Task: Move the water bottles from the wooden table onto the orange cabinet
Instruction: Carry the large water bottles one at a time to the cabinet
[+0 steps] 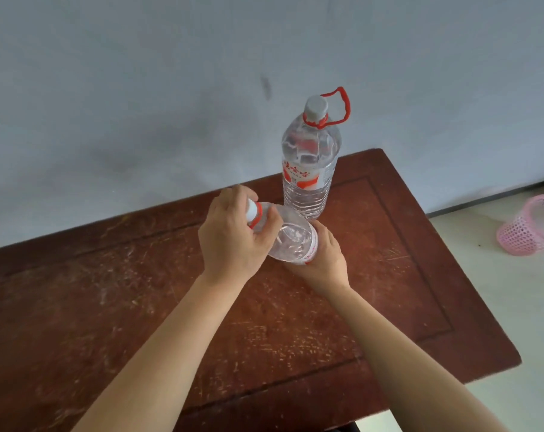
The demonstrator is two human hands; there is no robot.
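Note:
A clear water bottle (pixel 291 240) with a white cap and red ring is tilted toward me and to the left, above the wooden table (pixel 108 307). My left hand (pixel 233 241) grips its neck and shoulder, fingers curled over the cap end. My right hand (pixel 325 260) holds its body from the right and below. A second, larger water bottle (pixel 308 169) stands upright on the table just behind, with a white cap, a red carry handle and a red-and-white label. The orange cabinet is out of view.
A grey-blue wall rises directly behind the table. To the right, a pink plastic mesh basket (pixel 529 230) lies tipped on the pale floor. The table's right edge runs diagonally toward the lower right.

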